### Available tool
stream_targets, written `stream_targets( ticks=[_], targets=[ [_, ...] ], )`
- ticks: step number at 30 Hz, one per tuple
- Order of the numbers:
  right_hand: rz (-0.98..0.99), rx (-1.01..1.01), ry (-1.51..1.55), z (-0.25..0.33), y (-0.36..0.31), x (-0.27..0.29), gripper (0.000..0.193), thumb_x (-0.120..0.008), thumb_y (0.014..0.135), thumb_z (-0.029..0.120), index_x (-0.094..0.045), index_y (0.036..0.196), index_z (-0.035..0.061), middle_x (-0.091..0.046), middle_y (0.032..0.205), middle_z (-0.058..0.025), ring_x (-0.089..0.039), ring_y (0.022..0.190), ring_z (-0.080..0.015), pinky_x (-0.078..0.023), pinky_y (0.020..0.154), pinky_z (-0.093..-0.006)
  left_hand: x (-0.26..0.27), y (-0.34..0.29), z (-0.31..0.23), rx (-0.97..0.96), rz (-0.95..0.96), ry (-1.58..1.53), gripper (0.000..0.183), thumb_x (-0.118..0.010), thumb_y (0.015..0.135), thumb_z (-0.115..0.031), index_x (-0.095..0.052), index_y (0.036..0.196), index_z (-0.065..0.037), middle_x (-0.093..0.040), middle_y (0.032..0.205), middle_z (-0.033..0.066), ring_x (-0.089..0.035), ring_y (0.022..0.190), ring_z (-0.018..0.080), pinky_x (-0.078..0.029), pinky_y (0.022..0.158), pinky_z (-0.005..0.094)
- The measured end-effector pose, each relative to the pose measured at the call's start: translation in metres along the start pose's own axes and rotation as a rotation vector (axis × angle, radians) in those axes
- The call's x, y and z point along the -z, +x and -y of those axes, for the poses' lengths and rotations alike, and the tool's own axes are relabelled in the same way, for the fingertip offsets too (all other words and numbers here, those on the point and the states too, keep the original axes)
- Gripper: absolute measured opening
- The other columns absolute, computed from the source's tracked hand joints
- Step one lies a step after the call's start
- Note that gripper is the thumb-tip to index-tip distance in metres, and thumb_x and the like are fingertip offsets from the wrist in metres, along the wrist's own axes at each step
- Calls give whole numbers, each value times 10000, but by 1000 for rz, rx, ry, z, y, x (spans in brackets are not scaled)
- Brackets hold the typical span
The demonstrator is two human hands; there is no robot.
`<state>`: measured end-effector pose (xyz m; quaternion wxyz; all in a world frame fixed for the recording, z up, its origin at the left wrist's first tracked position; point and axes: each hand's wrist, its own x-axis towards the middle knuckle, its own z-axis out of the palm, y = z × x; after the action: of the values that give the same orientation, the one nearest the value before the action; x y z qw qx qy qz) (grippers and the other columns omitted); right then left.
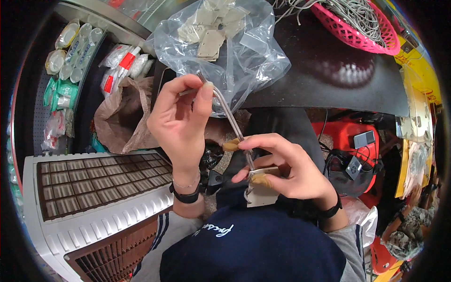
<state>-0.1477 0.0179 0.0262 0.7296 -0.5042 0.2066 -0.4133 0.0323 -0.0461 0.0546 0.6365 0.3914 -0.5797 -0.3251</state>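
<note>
Leftward, the left hand [181,120] pinched a grey cord [228,113] near its upper end between thumb and forefinger. The cord slanted down rightward to a pale plate [261,196], apparently pinched between thumb and fingers of the right hand [295,171], though these partly hid the contact. Farther right, a pink basket [393,46] held loose wires [359,21].

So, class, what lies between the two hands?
In the head view, a grey cord spans the gap from the left hand to the right hand.
</note>
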Motion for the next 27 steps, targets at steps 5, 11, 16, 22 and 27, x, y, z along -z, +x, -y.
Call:
stream_targets(
  ticks=[5, 11, 16, 22, 27],
  targets=[
    [24, 1, -35, 1, 2, 4, 591, -444, 729, -196, -420, 1288, -3, -524, 1265, -136, -650, 1012, -233, -503, 880, -321, -2, 7, 3, -28, -84, 36, 166, -670, 824, 24, -600, 972, 50, -590, 854, 7, -539, 760, 41, -429, 667, 161],
    [61, -6, -100, 4, 3, 6, 511, -475, 758, -179, -458, 1240, -8, -538, 1229, -135, -641, 1020, -224, -496, 903, -328, -4, 7, 5, 23, -87, 60, 145, -669, 823, 30, -606, 953, 39, -576, 842, -7, -504, 732, 28, -406, 648, 163],
    [157, -11, -131, 3, -5, 7, 513, -520, 788, -153, -470, 1259, 44, -388, 1372, -139, -628, 1013, -210, -513, 872, -317, 7, 12, -6, 9, 301, -9, 154, -658, 702, 139, -604, 799, 33, -608, 779, 78, -564, 758, 164, -437, 693, 265],
    [17, 113, -368, 36, -9, 26, 564, -539, 760, -171, -493, 1281, 40, -465, 1290, -143, -639, 970, -202, -506, 833, -308, 6, 17, -8, -80, 158, -89, 259, -729, 786, -92, -565, 949, 25, -610, 842, 91, -531, 729, 154, -418, 671, 256],
    [-367, 243, -429, 82, -41, 78, 573, -546, 707, -198, -518, 1237, 15, -509, 1235, -122, -652, 960, -215, -493, 848, -313, 13, 17, -2, -11, 87, -64, 498, -636, 871, -350, -475, 1130, 43, -552, 1012, 127, -510, 796, 150, -423, 684, 269]
  ],
)
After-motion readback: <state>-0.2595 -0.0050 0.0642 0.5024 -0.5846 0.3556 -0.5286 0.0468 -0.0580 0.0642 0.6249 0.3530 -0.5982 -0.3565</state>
